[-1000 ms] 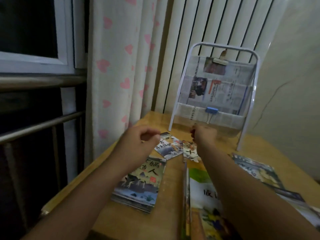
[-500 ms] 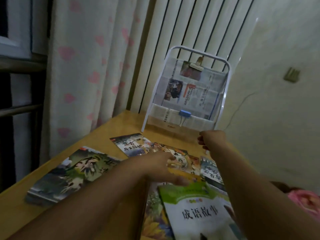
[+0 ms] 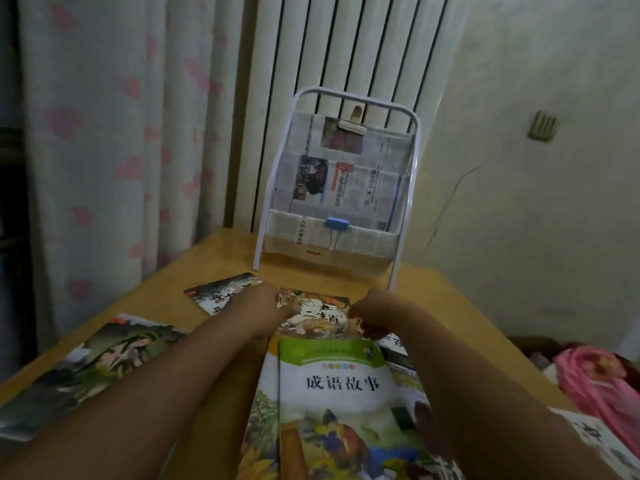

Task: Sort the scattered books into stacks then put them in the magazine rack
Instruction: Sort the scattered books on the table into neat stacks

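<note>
Table (image 3: 221,258): both hands now on book (image 3: 320,317)

Compared with half a second ago, the left hand (image 3: 266,308) is now further forward: it leaves the top edge of the green-topped book (image 3: 341,403) and rests at the left edge of the orange-brown book (image 3: 317,315), which lies just behind it. The right hand (image 3: 375,315) comes down from near the foot of the magazine rack (image 3: 341,188) to the right edge of this same book, with its fingers curled. One second ago both hands were raised close to the rack; now they are low, on either side of one book on the desk (image 3: 221,258).
</note>
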